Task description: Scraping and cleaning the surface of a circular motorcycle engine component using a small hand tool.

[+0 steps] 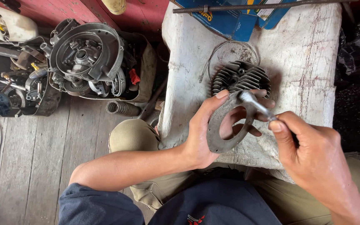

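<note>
Flat metal ring [223,127] is gripped upright in left hand [203,133] above the cloth-covered table [309,62], w/ a thin tool [257,105] pinched in right hand [309,150] at its rim, prob. scraping; steady, light strokes are needed next.

The scene is lit evenly by soft daylight. A soft shadow is cast toward 3 o'clock by the finned cylinder head [239,77]. Focus is held sharp; the 3 o'clock edge is left dark.

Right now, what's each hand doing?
Left hand: closed on the flat metal ring, held upright over the white cloth.
Right hand: closed on a thin metal tool, tip against the ring.
</note>
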